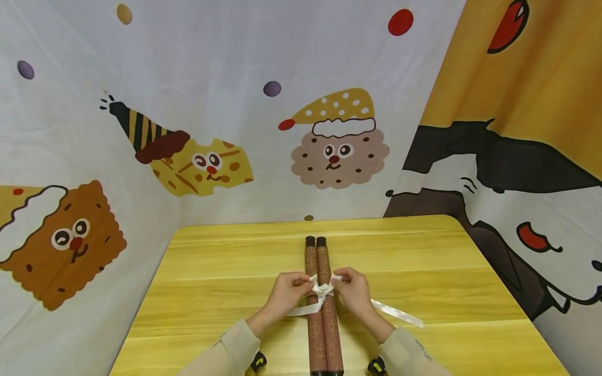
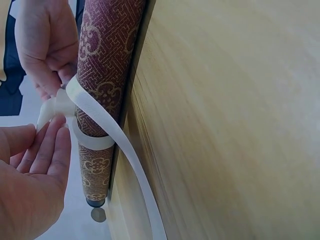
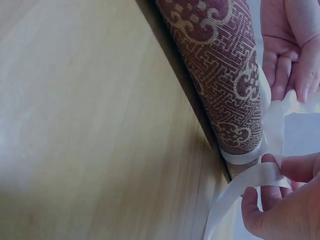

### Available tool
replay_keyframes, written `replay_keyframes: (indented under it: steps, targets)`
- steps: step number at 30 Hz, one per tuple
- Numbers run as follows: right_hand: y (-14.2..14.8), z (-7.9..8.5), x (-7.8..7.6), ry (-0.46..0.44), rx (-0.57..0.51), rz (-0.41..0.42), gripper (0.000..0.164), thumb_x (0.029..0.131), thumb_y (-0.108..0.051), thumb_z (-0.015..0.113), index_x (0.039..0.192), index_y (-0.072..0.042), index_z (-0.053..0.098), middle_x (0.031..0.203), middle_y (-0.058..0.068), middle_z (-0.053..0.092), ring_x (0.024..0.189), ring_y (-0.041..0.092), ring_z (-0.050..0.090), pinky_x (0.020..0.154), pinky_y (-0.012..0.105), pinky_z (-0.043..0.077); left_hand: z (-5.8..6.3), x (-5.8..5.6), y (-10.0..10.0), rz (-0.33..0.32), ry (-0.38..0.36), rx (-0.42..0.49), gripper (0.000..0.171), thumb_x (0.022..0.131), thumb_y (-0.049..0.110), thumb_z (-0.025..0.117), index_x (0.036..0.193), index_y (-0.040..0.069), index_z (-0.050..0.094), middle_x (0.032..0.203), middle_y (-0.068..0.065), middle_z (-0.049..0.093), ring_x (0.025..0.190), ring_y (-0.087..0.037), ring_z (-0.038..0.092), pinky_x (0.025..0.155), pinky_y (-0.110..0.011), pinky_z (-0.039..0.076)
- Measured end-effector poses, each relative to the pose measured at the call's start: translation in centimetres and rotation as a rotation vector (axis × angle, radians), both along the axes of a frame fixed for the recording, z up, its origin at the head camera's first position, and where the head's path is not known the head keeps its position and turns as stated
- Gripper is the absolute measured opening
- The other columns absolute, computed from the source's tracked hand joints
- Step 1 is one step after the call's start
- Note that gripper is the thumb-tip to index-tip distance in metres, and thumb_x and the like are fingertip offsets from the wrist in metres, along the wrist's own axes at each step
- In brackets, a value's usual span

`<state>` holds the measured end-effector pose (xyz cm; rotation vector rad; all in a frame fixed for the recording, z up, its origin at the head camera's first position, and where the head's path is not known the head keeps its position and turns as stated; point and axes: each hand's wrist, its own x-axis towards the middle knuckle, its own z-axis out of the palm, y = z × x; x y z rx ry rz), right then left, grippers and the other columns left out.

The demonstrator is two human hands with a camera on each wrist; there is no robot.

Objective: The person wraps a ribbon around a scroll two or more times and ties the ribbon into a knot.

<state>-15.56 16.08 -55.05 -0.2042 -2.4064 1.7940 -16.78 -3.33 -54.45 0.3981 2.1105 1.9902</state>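
Note:
Two rolled scrolls [image 1: 316, 329] in reddish-brown brocade with gold patterns lie side by side, dark knobs at their ends. A white satin ribbon [image 1: 321, 302] goes round both, with a knot and raised loops on top. My left hand [image 1: 288, 288] pinches the loop on the left between thumb and fingers. On the other side, my right hand [image 1: 354, 291] pinches the loop on the right. In the left wrist view, the ribbon [image 2: 127, 145] runs down past the scroll's side. The right wrist view shows the ribbon [image 3: 270, 175] folded between the right thumb and fingers.
Beneath everything is a yellow wood-grain table [image 1: 226, 256]. One ribbon tail [image 1: 397, 313] stretches over it to the right. A printed cloth [image 1: 235, 62] with cartoon figures hangs behind the table. Small black-and-yellow objects [image 1: 258, 361] sit near both sleeves.

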Motion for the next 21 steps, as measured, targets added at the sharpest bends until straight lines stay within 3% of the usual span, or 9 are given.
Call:
replay_keyframes:
  steps: [5,9,12,16,21]
  targets:
    - [-0.1,-0.1,0.1,0.003,-0.117,0.010,0.031,0.082,0.006,0.066,0.111,0.011,0.058,0.082,0.018,0.068,0.069,0.017,0.061,0.060,0.023,0.051,0.0,0.0,0.0,0.003,-0.005,0.004,0.012,0.088,0.003,0.065,0.095,-0.006,0.070,0.088,-0.017,0.070,0.082,-0.031,0.068,0.073,-0.039,0.055]
    - [0.0,0.2,0.3,-0.025,-0.133,0.028,0.022,0.084,0.000,0.067,0.105,0.007,0.064,0.086,0.017,0.069,0.075,0.020,0.065,0.064,0.025,0.054,0.2,0.0,0.0,0.001,-0.036,0.013,0.011,0.088,0.000,0.064,0.095,-0.007,0.069,0.089,-0.020,0.069,0.084,-0.034,0.067,0.075,-0.041,0.054]
    - [-0.1,1.1,0.7,-0.038,-0.138,0.040,0.015,0.085,-0.001,0.067,0.098,0.006,0.068,0.086,0.019,0.068,0.079,0.029,0.065,0.066,0.033,0.055,0.3,-0.1,0.0,-0.004,-0.032,0.023,0.013,0.088,-0.004,0.061,0.097,-0.010,0.067,0.089,-0.025,0.067,0.086,-0.040,0.066,0.076,-0.045,0.053]
    - [-0.5,2.8,1.7,-0.040,-0.116,0.046,0.013,0.085,0.000,0.066,0.096,0.008,0.068,0.087,0.022,0.067,0.081,0.035,0.064,0.069,0.039,0.055,0.1,-0.2,0.1,0.006,0.019,-0.001,0.019,0.088,-0.009,0.057,0.106,-0.014,0.061,0.089,-0.028,0.066,0.084,-0.044,0.064,0.074,-0.047,0.053]
    - [-0.8,3.8,2.4,-0.040,-0.085,0.042,0.014,0.085,0.000,0.067,0.096,0.009,0.068,0.088,0.022,0.068,0.079,0.026,0.063,0.067,0.028,0.053,0.0,-0.1,0.0,0.045,0.106,-0.108,0.033,0.087,-0.007,0.057,0.120,-0.010,0.056,0.085,-0.018,0.066,0.072,-0.032,0.065,0.064,-0.038,0.056]
